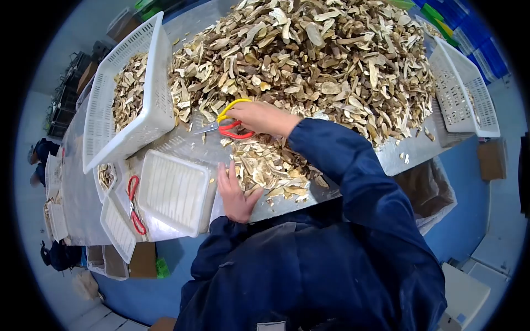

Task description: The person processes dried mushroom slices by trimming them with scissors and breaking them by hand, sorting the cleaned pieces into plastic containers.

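Note:
Dried sliced pieces (314, 66) are heaped high on the metal table (83, 215). My right hand (259, 117) is at the near left side of the heap, its fingers closed on scissors (229, 127) with one yellow and one red handle; the blades point left. My left hand (236, 197) rests at the table's near edge with its fingers spread, touching the left side of a smaller pile of pale slices (270, 168). Left of that hand lies an empty shallow white tray (172, 193).
A large white basket (154, 105) of slices stands left, another white basket (469, 94) right. Red-handled scissors (133, 204), a small tray (117, 226) and a small container (113, 185) lie left. Below the right edge is a lined bin (428, 190). People are far left.

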### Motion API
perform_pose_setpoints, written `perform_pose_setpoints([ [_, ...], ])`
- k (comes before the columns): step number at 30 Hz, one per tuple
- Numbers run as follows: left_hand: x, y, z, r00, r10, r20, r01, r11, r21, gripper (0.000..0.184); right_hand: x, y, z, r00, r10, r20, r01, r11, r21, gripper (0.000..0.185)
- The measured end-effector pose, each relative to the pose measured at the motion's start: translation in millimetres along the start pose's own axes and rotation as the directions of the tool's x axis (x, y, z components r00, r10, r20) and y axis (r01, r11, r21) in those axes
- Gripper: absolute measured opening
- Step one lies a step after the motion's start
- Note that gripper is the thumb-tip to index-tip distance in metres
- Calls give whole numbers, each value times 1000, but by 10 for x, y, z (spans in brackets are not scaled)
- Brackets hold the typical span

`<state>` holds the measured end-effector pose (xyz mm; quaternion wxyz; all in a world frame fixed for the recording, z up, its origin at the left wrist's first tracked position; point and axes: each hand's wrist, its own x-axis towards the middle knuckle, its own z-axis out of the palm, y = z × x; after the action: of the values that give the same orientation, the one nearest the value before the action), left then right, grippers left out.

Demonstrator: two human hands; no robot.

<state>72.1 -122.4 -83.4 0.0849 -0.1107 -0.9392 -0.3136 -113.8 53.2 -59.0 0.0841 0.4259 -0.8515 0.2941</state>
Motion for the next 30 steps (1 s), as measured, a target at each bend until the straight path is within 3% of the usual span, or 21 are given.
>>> perform_pose_setpoints([
  [1,-19,-25,11,999,24,39,-24,1000,10,104,68,16,70,999,-36,15,37,999,-26,27],
  [4,-79,-22,7,974,204,102,-203,979,-25,111,60,8,61,996,-8,88,14,998,-67,26],
  [5,-120,26,-3,969,197,148,-196,980,-22,114,-51,-34,-57,998,5,55,-2,999,-50,28],
  [7,-179,136,20,971,157,182,-174,981,86,115,-411,-157,-333,988,75,-135,-79,997,-25,41],
  [8,-180,165,31,971,139,195,-168,976,139,115,-674,-219,-515,979,128,-161,-137,990,-45,62],
  [10,-132,184,51,976,94,199,-125,980,154,114,-1233,-437,-769,938,334,-94,-338,941,-25,96],
  [13,23,212,79,980,52,190,-88,978,188,113,-1933,-1003,-652,813,577,74,-566,814,-128,111],
  [18,243,238,163,979,164,118,-178,976,123,100,-1866,-1334,-39,675,729,-117,-728,632,-267,100],
  [20,283,237,248,979,180,100,-190,976,106,93,-1563,-1290,23,641,732,-231,-762,644,-75,81],
  [21,341,316,219,984,164,65,-166,986,16,78,-1458,-1232,73,645,720,-257,-756,649,-79,74],
  [22,375,339,259,986,156,60,-156,988,-9,76,-1374,-1182,133,649,706,-284,-750,656,-84,67],
  [24,461,384,364,990,136,37,-134,989,-62,74,-1245,-1122,236,636,704,-318,-715,692,103,56],
  [25,507,438,393,993,117,-6,-117,984,-137,60,-1163,-1112,258,618,687,-383,-695,705,141,48],
  [27,582,482,456,997,68,-44,-78,959,-272,53,-1052,-1041,318,533,725,-436,-610,687,394,44],
  [29,651,567,504,995,20,-101,-57,923,-382,42,-960,-964,373,415,761,-499,-421,646,636,36],
  [30,690,591,542,994,-40,-106,-18,871,-491,41,-916,-933,380,359,840,-407,-338,524,782,35],
])
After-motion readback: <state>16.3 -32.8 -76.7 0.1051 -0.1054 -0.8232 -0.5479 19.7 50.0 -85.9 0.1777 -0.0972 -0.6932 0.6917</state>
